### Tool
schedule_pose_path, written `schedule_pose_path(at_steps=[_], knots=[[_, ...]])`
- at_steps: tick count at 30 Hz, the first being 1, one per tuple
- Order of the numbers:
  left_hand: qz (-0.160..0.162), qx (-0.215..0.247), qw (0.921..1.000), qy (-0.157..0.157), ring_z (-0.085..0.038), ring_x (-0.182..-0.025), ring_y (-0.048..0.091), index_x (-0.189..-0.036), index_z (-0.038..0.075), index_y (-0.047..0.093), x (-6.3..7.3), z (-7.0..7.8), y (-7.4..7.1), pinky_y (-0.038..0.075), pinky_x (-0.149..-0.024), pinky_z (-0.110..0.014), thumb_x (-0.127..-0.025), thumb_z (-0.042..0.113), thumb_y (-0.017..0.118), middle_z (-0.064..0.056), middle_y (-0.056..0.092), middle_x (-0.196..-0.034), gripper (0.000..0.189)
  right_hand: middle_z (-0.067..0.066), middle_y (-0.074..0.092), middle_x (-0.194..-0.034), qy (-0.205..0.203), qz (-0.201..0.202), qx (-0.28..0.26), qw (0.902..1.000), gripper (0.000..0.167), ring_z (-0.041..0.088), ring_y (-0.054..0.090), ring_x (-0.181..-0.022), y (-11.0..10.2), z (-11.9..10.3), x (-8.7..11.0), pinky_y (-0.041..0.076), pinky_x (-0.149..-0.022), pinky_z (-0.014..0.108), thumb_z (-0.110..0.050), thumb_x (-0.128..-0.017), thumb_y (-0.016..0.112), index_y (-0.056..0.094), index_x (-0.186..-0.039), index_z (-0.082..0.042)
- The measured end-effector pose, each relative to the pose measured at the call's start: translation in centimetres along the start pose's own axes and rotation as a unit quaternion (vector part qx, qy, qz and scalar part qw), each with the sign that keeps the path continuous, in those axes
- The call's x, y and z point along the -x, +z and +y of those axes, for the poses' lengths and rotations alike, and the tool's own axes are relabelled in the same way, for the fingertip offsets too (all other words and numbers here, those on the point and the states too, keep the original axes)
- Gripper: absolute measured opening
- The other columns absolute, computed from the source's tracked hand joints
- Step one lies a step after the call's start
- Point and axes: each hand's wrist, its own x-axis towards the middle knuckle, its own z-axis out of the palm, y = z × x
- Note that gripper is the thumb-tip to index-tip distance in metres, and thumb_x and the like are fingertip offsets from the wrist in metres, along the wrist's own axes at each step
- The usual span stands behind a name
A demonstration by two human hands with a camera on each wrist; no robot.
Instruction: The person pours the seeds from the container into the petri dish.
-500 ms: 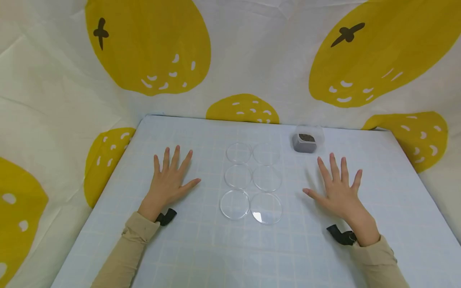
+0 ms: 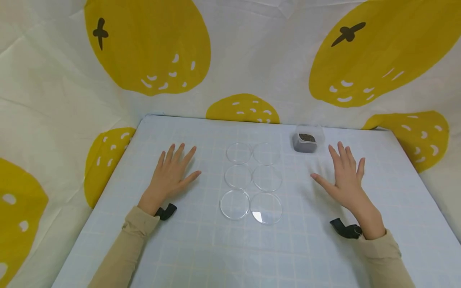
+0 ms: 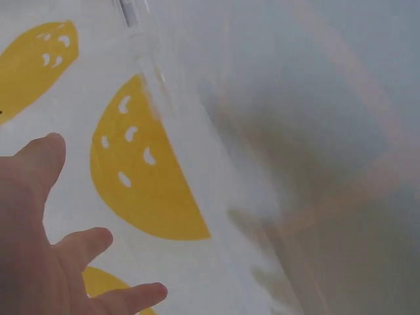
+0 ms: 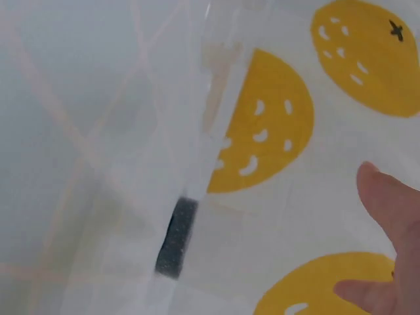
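My left hand (image 2: 168, 176) is held over the left side of the table, palm down, fingers straight and holding nothing. On the right, my right hand (image 2: 347, 186) hovers with its thumb spread wide and nothing in its grasp; its shadow falls on the cloth. Between the hands lie several clear round dishes, in two columns; one front dish (image 2: 266, 219) catches a bright reflection, and another (image 2: 234, 218) sits beside it. Just beyond the right fingertips stands a small clear plastic box (image 2: 304, 147) with dark grainy contents, its transparent lid raised behind. Both wrist views show fingers touching nothing.
A pale checked cloth (image 2: 201, 256) covers the table. Behind and to the left hangs a white curtain (image 2: 252, 60) printed with yellow fruit. A black wrist mount sits under each wrist, the left one (image 2: 167, 212) and the right one (image 2: 345, 229).
My right hand has shifted slightly away from me and to the right, its fingers closer together. The left hand has turned a little, its fingers leaning rightward. Dishes and box are unmoved.
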Motion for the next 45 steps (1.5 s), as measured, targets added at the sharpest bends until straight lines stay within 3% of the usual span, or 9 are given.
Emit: schedule_pose_path(at_steps=[10,15,18,24,28,33,35,39,45], knots=[[0.056,0.205,0.9765,-0.033,-0.04,-0.133,0.041,-0.15,0.005,0.039,-2.3,-0.3,0.2,0.033,-0.106,-0.059,-0.1,0.043,0.054,-0.018,0.045,-0.148,0.064,0.011,0.03,-0.158,0.045,0.137,-0.192,0.9707,0.073,0.025,0.026,-0.146,-0.4,0.2,-2.8,0.015,-0.119,0.038,-0.007,-0.092,0.068,0.029,-0.155,-0.008],[0.066,0.311,0.9472,-0.046,-0.039,-0.13,0.044,-0.147,0.004,0.042,-4.0,-0.4,1.0,0.035,-0.105,-0.055,-0.1,0.034,0.059,-0.019,0.047,-0.145,0.058,0.015,0.035,-0.153,0.065,0.181,-0.317,0.9286,0.06,0.023,0.03,-0.144,-0.4,0.0,-4.7,0.015,-0.118,0.028,-0.003,-0.095,0.063,0.035,-0.149,0.0],[0.069,0.37,0.9251,-0.049,-0.04,-0.127,0.047,-0.145,0.002,0.044,-5.2,-0.3,1.8,0.038,-0.102,-0.055,-0.1,0.028,0.06,-0.022,0.05,-0.142,0.054,0.015,0.042,-0.149,0.064,0.221,-0.417,0.8793,0.051,0.024,0.034,-0.141,0.4,0.5,-6.1,0.019,-0.117,0.027,-0.002,-0.095,0.062,0.042,-0.142,0.0],[0.066,0.432,0.897,-0.067,-0.038,-0.124,0.051,-0.142,0.005,0.047,-7.7,0.6,3.2,0.04,-0.101,-0.052,-0.1,0.024,0.061,-0.021,0.054,-0.138,0.049,0.02,0.051,-0.135,0.059,0.31,-0.596,0.7384,0.036,0.028,0.042,-0.131,2.8,1.7,-9.3,0.033,-0.11,0.028,0.004,-0.095,0.06,0.05,-0.13,0.006],[0.061,0.48,0.8715,-0.08,-0.038,-0.124,0.051,-0.142,0.001,0.048,-9.2,2.0,3.1,0.039,-0.103,-0.051,-0.1,0.02,0.06,-0.023,0.055,-0.136,0.047,0.019,0.053,-0.128,0.085,0.353,-0.652,0.6655,0.032,0.025,0.047,-0.126,3.9,2.2,-10.7,0.033,-0.11,0.027,0.005,-0.094,0.062,0.052,-0.124,0.006],[0.072,0.514,0.8508,-0.081,-0.033,-0.119,0.056,-0.138,0.0,0.052,-11.1,3.2,4.5,0.041,-0.104,-0.047,-0.1,0.017,0.061,-0.019,0.06,-0.131,0.043,0.014,0.048,-0.133,0.137,0.371,-0.69,0.6058,0.029,0.023,0.045,-0.13,5.8,3.5,-11.5,0.027,-0.112,0.023,0.0,-0.096,0.062,0.05,-0.122,0.001],[0.074,0.519,0.8478,-0.079,-0.03,-0.119,0.056,-0.137,0.001,0.053,-11.9,3.4,5.4,0.042,-0.103,-0.044,-0.1,0.018,0.061,-0.016,0.061,-0.13,0.042,0.013,0.045,-0.136,0.159,0.366,-0.694,0.5986,0.029,0.022,0.042,-0.133,6.5,3.7,-11.7,0.025,-0.112,0.022,-0.001,-0.097,0.061,0.048,-0.123,-0.001],[0.067,0.525,0.8457,-0.071,-0.026,-0.122,0.055,-0.138,0.001,0.052,-12.6,4.4,6.2,0.041,-0.105,-0.042,-0.1,0.021,0.06,-0.013,0.061,-0.131,0.044,0.008,0.046,-0.134,0.196,0.357,-0.673,0.6167,0.033,0.019,0.043,-0.131,7.5,3.7,-11.9,0.026,-0.111,0.022,-0.007,-0.096,0.064,0.049,-0.124,-0.004],[0.046,0.51,0.8565,-0.065,-0.019,-0.128,0.052,-0.139,0.007,0.053,-12.2,4.5,7.5,0.036,-0.109,-0.037,-0.1,0.029,0.061,-0.005,0.059,-0.137,0.045,0.013,0.044,-0.144,0.205,0.338,-0.629,0.6694,0.051,0.019,0.042,-0.134,8.8,3.7,-11.5,0.031,-0.109,0.022,-0.015,-0.092,0.072,0.047,-0.133,-0.002]])
